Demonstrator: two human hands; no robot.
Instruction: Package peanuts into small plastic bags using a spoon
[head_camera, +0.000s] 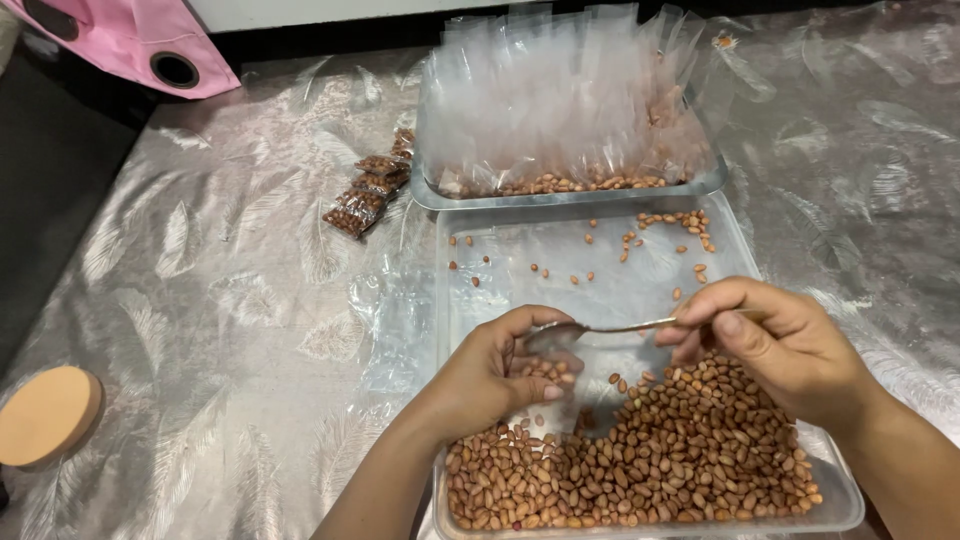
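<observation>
My left hand (495, 372) holds a small clear plastic bag (553, 372) upright, with some peanuts inside it. My right hand (775, 340) grips the handle of a metal spoon (590, 330), whose bowl sits over the bag's mouth. Both hands hover above a clear plastic tray (850, 500) holding a heap of brown peanuts (650, 460) at its near end and a few scattered nuts at its far end.
A metal tray (425, 195) behind holds several upright clear bags with peanuts. Several sealed peanut packets (368, 192) lie left of it. A round tan lid (45, 415) sits at the left edge. Pink fabric (130, 40) lies at the top left. The tablecloth is silvery with a feather pattern.
</observation>
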